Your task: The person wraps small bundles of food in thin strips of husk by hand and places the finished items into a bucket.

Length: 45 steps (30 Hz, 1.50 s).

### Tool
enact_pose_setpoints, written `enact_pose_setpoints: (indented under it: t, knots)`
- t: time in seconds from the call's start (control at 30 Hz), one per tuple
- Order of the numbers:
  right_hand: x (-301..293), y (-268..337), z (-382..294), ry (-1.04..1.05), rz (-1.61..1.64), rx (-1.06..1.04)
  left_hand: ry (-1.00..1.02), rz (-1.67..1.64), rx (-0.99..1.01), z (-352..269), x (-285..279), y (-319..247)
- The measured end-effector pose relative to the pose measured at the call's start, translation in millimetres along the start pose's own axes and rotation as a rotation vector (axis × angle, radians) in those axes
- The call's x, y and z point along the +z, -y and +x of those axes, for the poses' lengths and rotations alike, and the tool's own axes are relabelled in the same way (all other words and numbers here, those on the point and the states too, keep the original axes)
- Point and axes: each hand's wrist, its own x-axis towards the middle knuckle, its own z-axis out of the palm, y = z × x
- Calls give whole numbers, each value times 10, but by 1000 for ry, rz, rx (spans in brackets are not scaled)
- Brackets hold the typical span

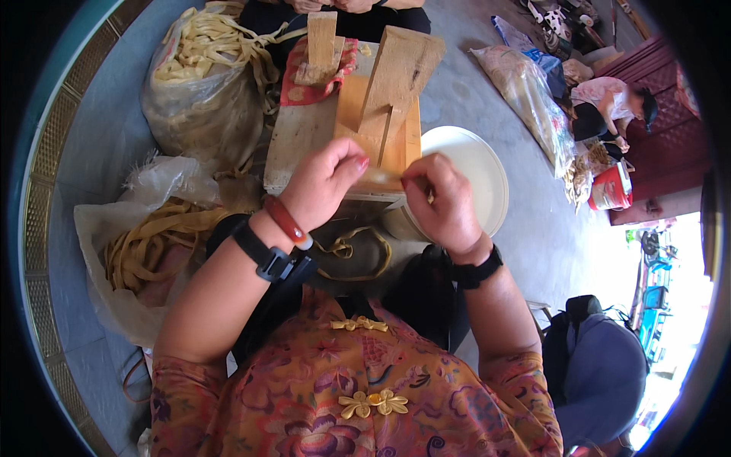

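My left hand (328,177) and my right hand (442,197) are raised at the near edge of a low wooden bench (297,143). A thin, pale yellowish strip (374,176), blurred, spans the gap between them, its ends pinched in my fingers. Just beyond my hands a wooden block (400,74) stands slanted on a smooth board (350,108) on the bench. A smaller wooden block (322,40) stands on a red patterned cloth (294,85) farther back. Below my hands a loose yellowish strip (388,251) lies curled.
Bags of yellowish strips (200,114) (143,245) stand at the left. A round white lid or tub (474,171) is right of the bench. Another person's hands (337,4) show at the top; a crouching person (605,105) is far right, near a red bucket (611,188).
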Motion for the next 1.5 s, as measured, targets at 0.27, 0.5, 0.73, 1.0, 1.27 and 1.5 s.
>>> enact_pose_setpoints:
  t: [0.27, 0.5, 0.73, 1.0, 1.27, 1.5]
  knots:
    - [102, -757, 128, -117, -277, 110, -270, 369, 58, 183, -86, 174]
    - [63, -33, -589, 214, 96, 119, 59, 80, 26, -792, 168, 161]
    - [788, 1, -1117, 332, 896, 849, -22, 327, -30, -1170, 229, 497]
    - [1582, -1091, -937, -146, 1256, 1074, -525, -179, -33, -779, -770, 166]
    - [2031, -1571, -1198, 497, 274, 786, -682, -400, -115, -606, -986, 486]
    - [2552, -1932, -1588, 1141, -461, 107, -580, -642, -122, -489, -1112, 549]
